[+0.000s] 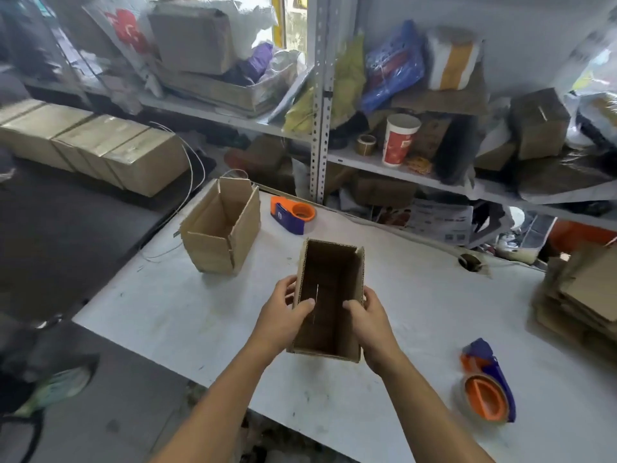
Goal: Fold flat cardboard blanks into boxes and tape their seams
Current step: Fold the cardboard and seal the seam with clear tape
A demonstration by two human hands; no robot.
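An open cardboard box (329,279) stands on the white table (200,312), its open top facing me. My left hand (283,312) grips its left wall, thumb hooked inside. My right hand (367,315) grips the right wall the same way. A second folded box (220,228) stands open at the table's far left. An orange and blue tape dispenser (487,385) lies near the right front edge. Another tape dispenser (293,213) lies at the back. A stack of flat cardboard blanks (581,295) sits at the right edge.
Metal shelves (320,95) crowded with bags, boxes and a red paper cup (399,138) rise behind the table. A row of taped boxes (93,145) sits on the dark floor at the left. A tape roll (470,262) lies near the blanks.
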